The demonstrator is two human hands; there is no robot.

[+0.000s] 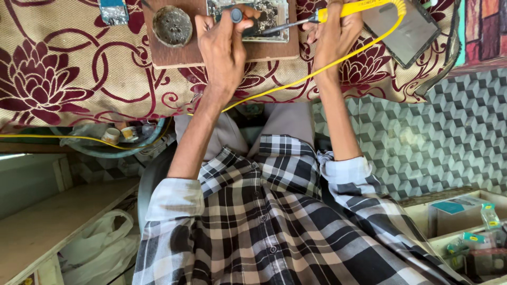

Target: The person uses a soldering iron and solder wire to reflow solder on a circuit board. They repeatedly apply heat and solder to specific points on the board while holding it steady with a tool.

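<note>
circuit board (266, 16) grey-green, on wooden block; right hand (334, 37) grips yellow soldering iron (348, 9), left hand (224, 47) pinches dark-capped tool (236, 15).

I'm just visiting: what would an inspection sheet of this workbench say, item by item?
Surface: table covered with a beige cloth with maroon flowers; a brown wooden board lies on it.
Job's things: circuit board on the wooden board; yellow-handled soldering iron, its tip pointing at the circuit board.
Clutter: round grey dish on the wooden board; small blue part; dark flat device.
Hands: left hand holds a small dark tool on the circuit board; right hand grips the soldering iron.
Cables: yellow cord runs from the iron across the cloth.
Surroundings: patterned floor, wooden shelf, white plastic bag, boxes.
</note>
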